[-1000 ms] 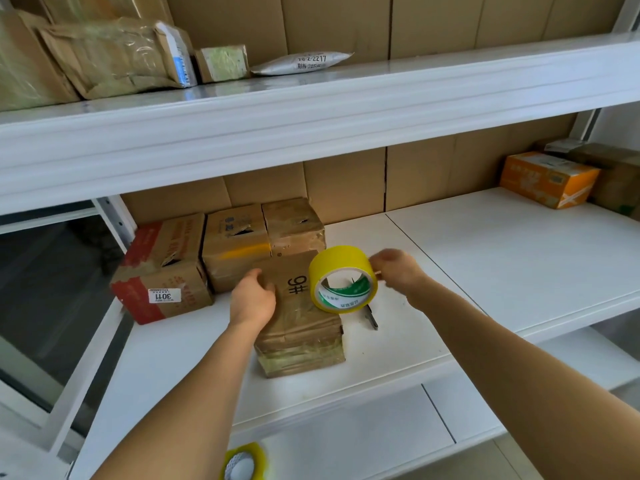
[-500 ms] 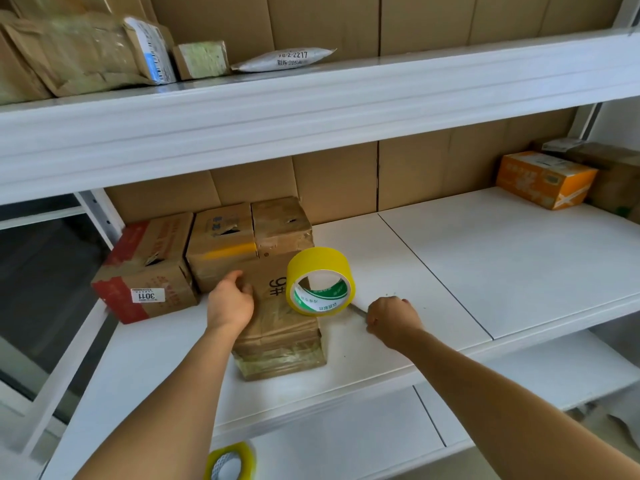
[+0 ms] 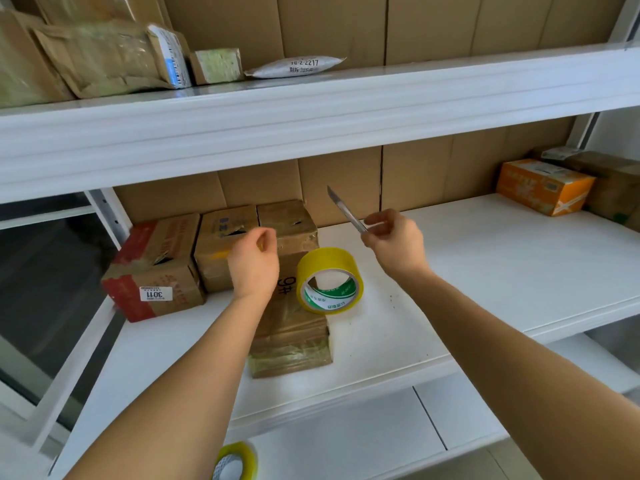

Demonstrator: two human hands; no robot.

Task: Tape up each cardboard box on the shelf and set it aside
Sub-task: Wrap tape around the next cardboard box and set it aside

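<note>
Middle shelf (image 3: 485, 271), white, front left: one cardboard box (image 3: 294, 334) marked "9#", glossy with clear tape on its near end, standing near the front edge. Roll of yellow tape (image 3: 329, 280), on edge, leaning on the box's top right corner, its green-and-white core label facing the camera. Left hand (image 3: 254, 261): raised over the far end of the box, fingers loosely curled, holding nothing; whether it touches the box cannot be told. Right hand (image 3: 394, 242): raised above the shelf to the right of the tape roll, fingers and thumb pinching the handle of a utility knife (image 3: 346, 211), blade extended and pointing up and to the left. Behind the marked box, against the cardboard backing: three more boxes in a row, namely a red-and-brown box (image 3: 152, 271) with a white label reading "3011", a middle box (image 3: 221, 244) with a torn top, and a brown box (image 3: 287, 220) just beside it. Far right of the same shelf: an orange box (image 3: 543, 185). Upper shelf (image 3: 311, 109): padded parcels (image 3: 104, 57) and a white mailer bag (image 3: 298, 65). Lower shelf: a second tape roll (image 3: 235, 462), partly in view.
</note>
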